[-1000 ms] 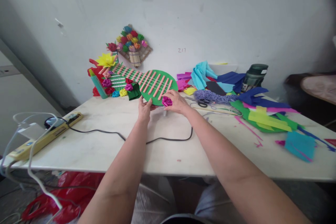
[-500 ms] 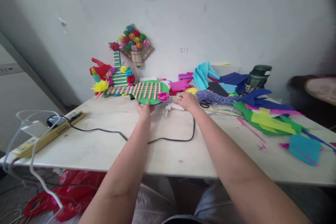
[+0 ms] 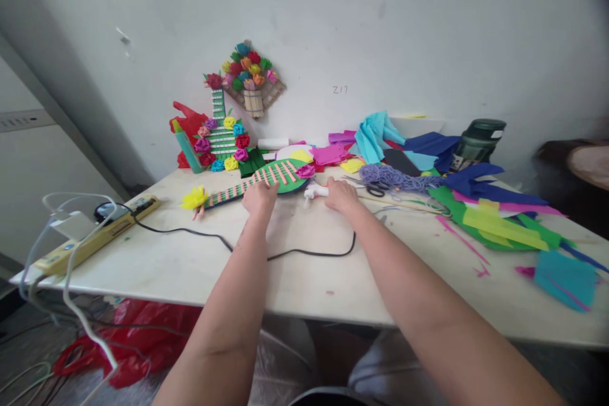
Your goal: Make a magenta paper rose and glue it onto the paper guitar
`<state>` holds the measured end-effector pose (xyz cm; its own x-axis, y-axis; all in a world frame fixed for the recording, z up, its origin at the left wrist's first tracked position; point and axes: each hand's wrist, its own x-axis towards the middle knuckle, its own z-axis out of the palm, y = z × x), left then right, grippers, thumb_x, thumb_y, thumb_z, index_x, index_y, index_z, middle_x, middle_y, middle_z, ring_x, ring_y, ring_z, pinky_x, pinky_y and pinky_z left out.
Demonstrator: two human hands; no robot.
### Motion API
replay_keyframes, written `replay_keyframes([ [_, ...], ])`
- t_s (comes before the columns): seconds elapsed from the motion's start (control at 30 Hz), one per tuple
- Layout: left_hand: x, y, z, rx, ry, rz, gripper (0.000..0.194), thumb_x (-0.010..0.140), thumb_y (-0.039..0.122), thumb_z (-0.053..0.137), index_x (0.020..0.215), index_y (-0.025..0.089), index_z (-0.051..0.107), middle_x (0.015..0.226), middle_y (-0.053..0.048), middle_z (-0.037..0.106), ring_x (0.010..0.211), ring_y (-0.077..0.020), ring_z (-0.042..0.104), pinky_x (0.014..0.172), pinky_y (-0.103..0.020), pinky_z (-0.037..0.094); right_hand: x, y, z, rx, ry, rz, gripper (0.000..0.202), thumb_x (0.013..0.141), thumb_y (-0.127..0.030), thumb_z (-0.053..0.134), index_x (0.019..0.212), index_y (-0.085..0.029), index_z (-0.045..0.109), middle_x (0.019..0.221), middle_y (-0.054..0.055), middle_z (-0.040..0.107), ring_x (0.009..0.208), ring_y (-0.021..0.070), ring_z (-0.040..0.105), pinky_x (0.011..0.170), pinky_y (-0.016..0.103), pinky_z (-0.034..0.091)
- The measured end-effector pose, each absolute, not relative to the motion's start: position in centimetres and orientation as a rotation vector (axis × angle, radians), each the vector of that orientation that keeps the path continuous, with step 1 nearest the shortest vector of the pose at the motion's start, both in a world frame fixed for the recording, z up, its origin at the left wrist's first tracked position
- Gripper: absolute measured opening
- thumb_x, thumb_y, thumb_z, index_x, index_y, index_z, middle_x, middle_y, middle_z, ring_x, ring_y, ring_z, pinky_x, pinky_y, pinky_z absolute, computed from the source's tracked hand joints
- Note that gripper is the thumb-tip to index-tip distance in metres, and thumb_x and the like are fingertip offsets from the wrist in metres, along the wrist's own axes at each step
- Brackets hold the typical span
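Observation:
A craft guitar [image 3: 289,172] with a green body, pale stick strips, a pink paper flower and a yellow flower at its neck end lies low over the table, slanting down to the left. My left hand [image 3: 259,198] is closed at its near edge, where the body meets the neck; the fingertips are partly hidden. To its right, my right hand [image 3: 340,195] is wrapped round a white hot glue gun [image 3: 316,191], whose nozzle points left and down. A black cord [image 3: 314,254] loops across the tabletop beneath both arms.
Scissors [image 3: 375,189] and purple yarn [image 3: 394,176] lie right of my right hand, before coloured paper [image 3: 375,136] and a dark bottle [image 3: 477,143]. Flower-decorated crafts [image 3: 222,139] and a glue bottle [image 3: 189,151] stand back left. A power strip [image 3: 95,238] lies left.
The guitar has come down and toward me, its neck end swinging nearer. My left hand has shifted from beneath its body to the near edge. My right hand has closed round the glue gun.

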<state>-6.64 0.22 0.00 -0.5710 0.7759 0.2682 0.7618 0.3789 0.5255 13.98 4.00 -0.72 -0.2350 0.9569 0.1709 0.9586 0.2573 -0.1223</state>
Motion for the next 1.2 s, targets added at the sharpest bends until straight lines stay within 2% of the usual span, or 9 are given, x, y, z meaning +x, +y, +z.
replay_keyframes([
  [0.1, -6.7, 0.6, -0.5, 1.704, 2.467, 1.276, 0.021, 0.077, 0.041, 0.063, 0.073, 0.021, 0.065, 0.087, -0.011, 0.070, 0.100, -0.0312, 0.060, 0.089, -0.044, 0.045, 15.1, 4.1, -0.4, -1.787, -2.248, -0.064, 0.044, 0.077, -0.028, 0.060, 0.118, -0.013, 0.054, 0.104, 0.020, 0.067, 0.100, 0.0311, 0.062, 0.079, 0.038, 0.046],
  [0.2, -6.5, 1.6, -1.7, 2.121, 2.067, 1.455, 0.015, 0.070, 0.035, 0.073, 0.076, 0.022, 0.067, 0.088, -0.011, 0.069, 0.110, -0.0321, 0.053, 0.096, -0.045, 0.040, 16.4, 4.3, 0.0, -1.779, -2.133, -0.068, 0.038, 0.079, -0.034, 0.059, 0.114, -0.019, 0.060, 0.098, 0.017, 0.069, 0.093, 0.0306, 0.065, 0.076, 0.038, 0.046],
  [0.33, -6.4, 2.8, -3.0, 2.356, 1.790, 1.392, 0.029, 0.064, 0.027, 0.078, 0.091, 0.023, 0.069, 0.106, -0.011, 0.067, 0.114, -0.0329, 0.050, 0.101, -0.049, 0.036, 17.7, 5.1, -0.2, -1.779, -1.863, 0.068, 0.037, 0.080, -0.045, 0.057, 0.110, -0.026, 0.067, 0.100, 0.013, 0.071, 0.094, 0.0292, 0.065, 0.076, 0.037, 0.047],
  [0.47, -6.4, 3.2, -3.3, 2.443, 1.878, 1.218, 0.038, 0.064, 0.015, 0.075, 0.101, 0.023, 0.070, 0.114, -0.011, 0.065, 0.116, -0.0340, 0.048, 0.101, -0.050, 0.035, 18.0, 6.5, -1.1, -1.583, -1.648, 0.323, 0.041, 0.075, -0.042, 0.062, 0.109, -0.020, 0.067, 0.096, 0.012, 0.071, 0.090, 0.0264, 0.065, 0.074, 0.033, 0.048],
  [0.6, -6.1, 3.6, -3.3, 2.438, 1.880, 1.191, 0.033, 0.070, 0.007, 0.064, 0.096, 0.024, 0.073, 0.108, -0.011, 0.068, 0.111, -0.0312, 0.053, 0.097, -0.046, 0.040, 17.9, 7.4, -1.8, -1.299, -1.597, 0.626, 0.041, 0.067, -0.035, 0.065, 0.101, -0.013, 0.067, 0.077, 0.006, 0.068, 0.070, 0.0195, 0.061, 0.061, 0.029, 0.047],
  [0.8, -6.0, 3.2, -3.2, 2.359, 1.885, 1.261, 0.031, 0.073, 0.008, 0.057, 0.092, 0.026, 0.074, 0.100, -0.009, 0.072, 0.105, -0.0285, 0.056, 0.089, -0.041, 0.047, 17.9, 6.1, -1.8, -0.961, -1.587, 1.046, 0.036, 0.057, -0.033, 0.069, 0.087, -0.013, 0.065, 0.051, -0.004, 0.051, 0.045, 0.0102, 0.045, 0.044, 0.023, 0.038],
  [1.0, -6.2, 1.9, -3.1, 2.400, 1.866, 1.276, 0.035, 0.065, 0.007, 0.059, 0.089, 0.026, 0.075, 0.095, -0.008, 0.072, 0.105, -0.0299, 0.055, 0.089, -0.043, 0.047, 18.4, 4.9, -1.3, -0.868, -1.653, 1.261, 0.027, 0.057, -0.038, 0.072, 0.060, -0.015, 0.059, 0.047, -0.002, 0.052, 0.041, 0.0084, 0.044, 0.041, 0.023, 0.035],
  [1.1, -5.9, 1.5, -3.1, 2.476, 1.793, 1.237, 0.036, 0.059, 0.008, 0.062, 0.088, 0.025, 0.075, 0.095, -0.009, 0.071, 0.108, -0.0324, 0.052, 0.098, -0.048, 0.040, 18.6, 4.9, -1.2, -0.865, -1.626, 1.313, 0.028, 0.054, -0.036, 0.073, 0.069, -0.014, 0.063, 0.050, -0.002, 0.055, 0.040, 0.0084, 0.045, 0.040, 0.023, 0.034],
  [1.2, -5.6, 1.3, -3.1, 2.484, 1.770, 1.226, 0.030, 0.062, 0.017, 0.068, 0.090, 0.024, 0.075, 0.100, -0.009, 0.070, 0.111, -0.0336, 0.050, 0.102, -0.050, 0.034, 18.7, 4.9, -1.1, -0.865, -1.614, 1.339, 0.033, 0.054, -0.036, 0.074, 0.077, -0.014, 0.065, 0.049, -0.003, 0.055, 0.039, 0.0081, 0.044, 0.038, 0.022, 0.032],
])
